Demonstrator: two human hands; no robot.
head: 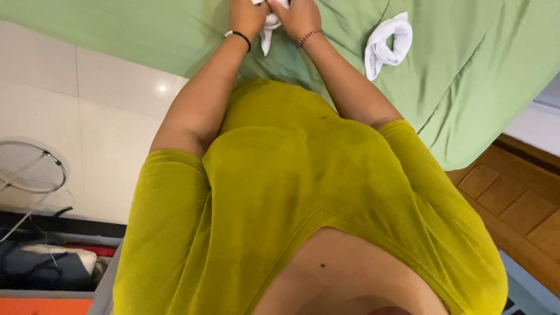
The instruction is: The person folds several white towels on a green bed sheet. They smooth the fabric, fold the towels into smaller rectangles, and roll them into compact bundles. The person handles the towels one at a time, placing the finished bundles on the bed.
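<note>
Together, both hands (273, 17) on white cloth (268, 32), green sheet (466, 58) beneath.

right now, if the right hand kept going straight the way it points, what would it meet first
Probably only the green sheet. The right hand, gripping a white cloth with the left hand, points toward the frame's top edge, beyond which nothing shows. The other white cloth lies off to its side.

White cloth (268, 32) bunched, partly hidden; on green sheet (466, 64), top edge.
</note>
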